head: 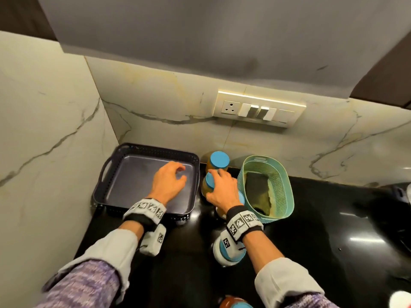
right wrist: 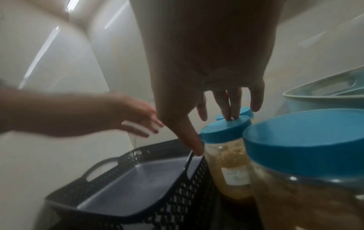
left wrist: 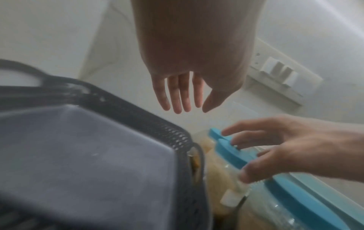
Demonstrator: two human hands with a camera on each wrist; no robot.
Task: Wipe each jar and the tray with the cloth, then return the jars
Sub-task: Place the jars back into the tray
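Note:
The dark tray (head: 124, 181) sits in the counter's corner with nothing in it. My left hand (head: 180, 174) hovers over its floor, fingers loosely curled and holding nothing. Three blue-lidded jars stand in a row just right of the tray. My right hand (head: 219, 185) lies over the middle jar (head: 208, 185). In the right wrist view its fingertips (right wrist: 230, 116) touch that jar's lid (right wrist: 224, 130), with the thumb down beside the tray's handle. The far jar (head: 219, 161) and near jar (right wrist: 305, 155) stand untouched. A dark and green cloth (head: 260, 196) lies in the teal basket (head: 287, 196).
Marble walls close off the left and back, with a switch panel (head: 258, 110) on the back wall. The black counter (head: 322, 230) runs to the right. Another blue-lidded jar (head: 235, 304) with orange contents shows at the bottom edge.

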